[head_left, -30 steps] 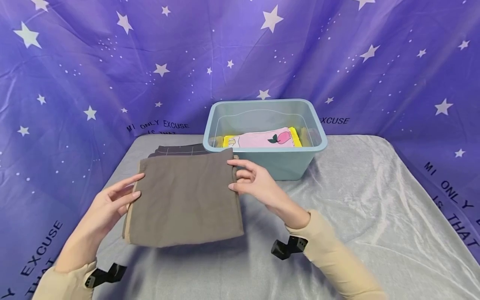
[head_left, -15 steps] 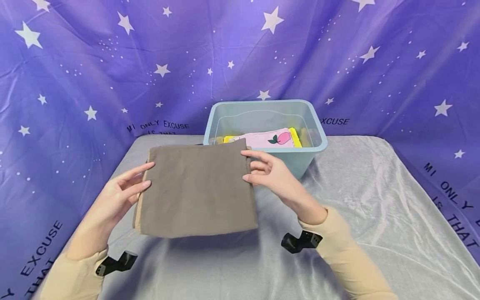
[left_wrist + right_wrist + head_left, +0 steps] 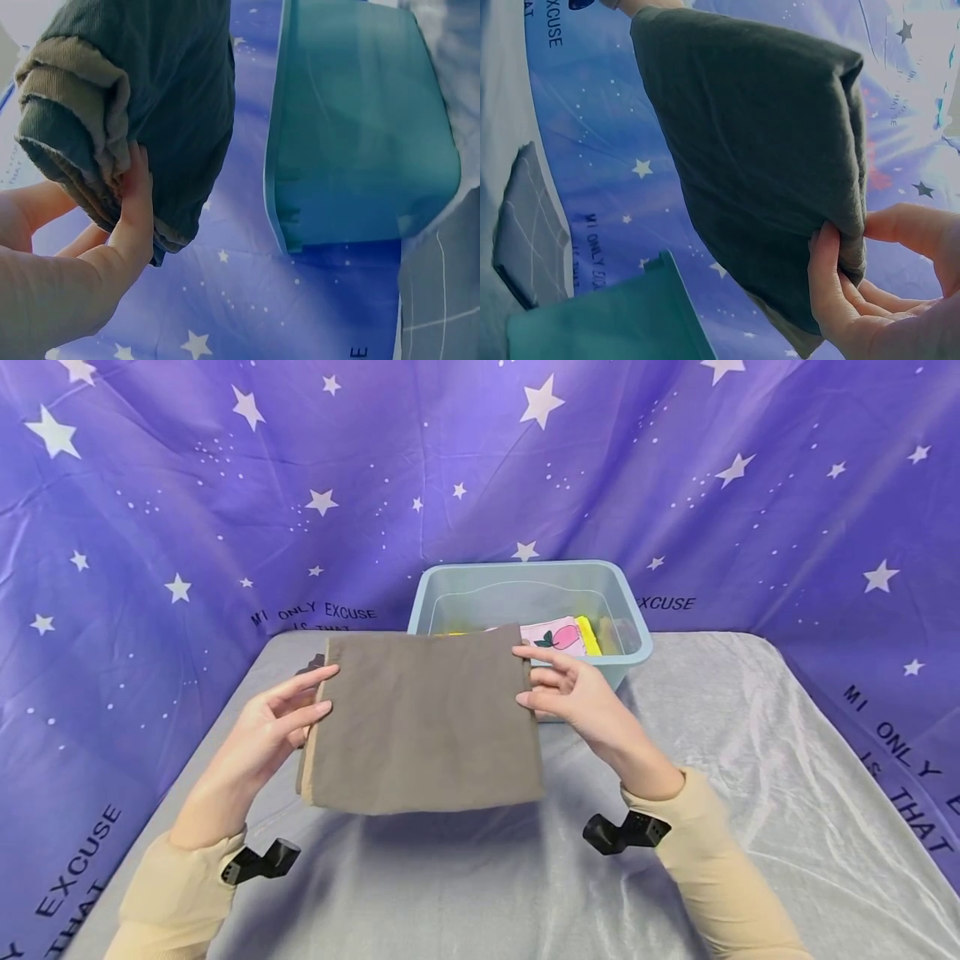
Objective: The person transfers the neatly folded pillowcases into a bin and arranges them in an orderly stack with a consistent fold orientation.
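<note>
Between both hands a folded grey-brown cloth (image 3: pixel 427 727) with a beige edge is held up off the table. My left hand (image 3: pixel 262 735) pinches its left edge with thumb and fingers. On the opposite edge my right hand (image 3: pixel 585 710) has the same kind of pinch. The left wrist view shows the folded layers of the cloth (image 3: pixel 82 112) gathered at the fingertips. Behind it stands a blue-green plastic tub (image 3: pixel 630 652), its front left part covered by the cloth in the head view. Inside the tub lies a pink cloth with a peach print (image 3: pixel 558 635).
A yellow cloth (image 3: pixel 590 635) shows under the pink one in the tub. A dark grey folded cloth with white lines (image 3: pixel 531 225) lies on the table beside the tub. Grey velvety fabric (image 3: pixel 735 760) covers the table. A purple star-printed curtain (image 3: pixel 375 460) hangs behind.
Both hands have moved right and slightly up and away with the grey-brown cloth, which now overlaps the tub's front left in the head view. The tub stays put.
</note>
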Available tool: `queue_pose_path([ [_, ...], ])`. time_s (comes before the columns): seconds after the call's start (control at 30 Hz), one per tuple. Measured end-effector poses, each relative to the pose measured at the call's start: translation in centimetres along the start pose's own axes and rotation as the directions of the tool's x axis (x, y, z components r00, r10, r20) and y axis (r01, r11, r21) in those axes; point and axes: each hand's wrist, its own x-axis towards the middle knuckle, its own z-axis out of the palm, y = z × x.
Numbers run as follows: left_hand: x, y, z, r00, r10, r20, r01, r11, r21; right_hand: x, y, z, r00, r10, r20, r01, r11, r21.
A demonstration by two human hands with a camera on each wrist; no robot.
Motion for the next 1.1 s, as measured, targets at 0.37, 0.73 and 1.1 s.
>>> queue_pose_path([
  [0.37, 2.3, 0.6, 1.3, 1.000, -0.027, 0.014, 0.026, 1.000, 0.007, -0.1, -0.6, -1.9, 1.000, -0.007, -0.026, 0.010, 0.995, 0.104],
  [0.73, 4.6, 0.8, 2.9, 0.999, -0.034, 0.039, 0.036, 0.998, -0.051, 0.1, -1.1, -3.9, 0.997, 0.016, -0.069, -0.005, 0.989, 0.150],
  [1.1, 6.9, 0.8, 3.9, 0.995, -0.092, 0.025, 0.092, 0.995, 0.033, 0.7, -1.7, -5.4, 0.997, 0.018, -0.077, -0.003, 0.982, 0.188],
])
